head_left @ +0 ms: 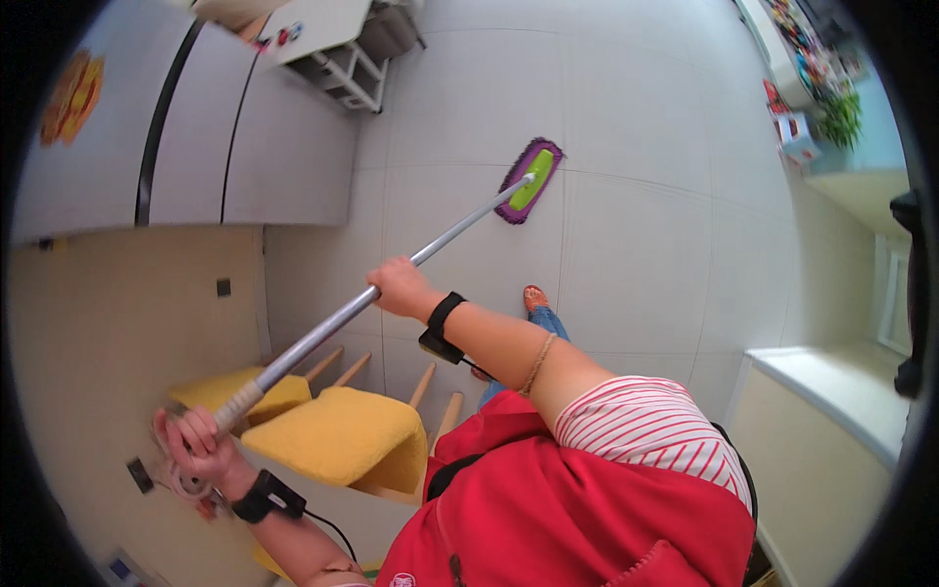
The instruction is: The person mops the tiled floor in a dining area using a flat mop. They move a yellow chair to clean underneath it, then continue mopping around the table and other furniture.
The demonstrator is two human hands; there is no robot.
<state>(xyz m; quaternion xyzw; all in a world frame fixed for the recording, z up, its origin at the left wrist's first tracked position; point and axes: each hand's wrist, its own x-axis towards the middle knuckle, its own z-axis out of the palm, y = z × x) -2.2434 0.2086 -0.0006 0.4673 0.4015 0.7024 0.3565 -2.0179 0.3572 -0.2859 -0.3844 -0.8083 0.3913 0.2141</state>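
A flat mop (pixel 452 233) runs slantwise across the view, with a long silver pole and a pale grip at its upper end. Its purple fringed pad with a bright green plate (pixel 538 166) lies on the tiled floor ahead. My right hand (pixel 403 286) is closed round the middle of the pole. At the lower left, my left hand (pixel 205 450) is curled about the pale grip end, beside a yellow-covered chair (pixel 333 430). Both wrists wear black straps with small boxes.
A second yellow seat (pixel 245 391) is close to the left wall. Grey cabinets (pixel 284 147) stand at the upper left, near a white table (pixel 318 27). Along the right are a potted plant (pixel 838 122), a small box (pixel 797 137) and a pale counter (pixel 831 391).
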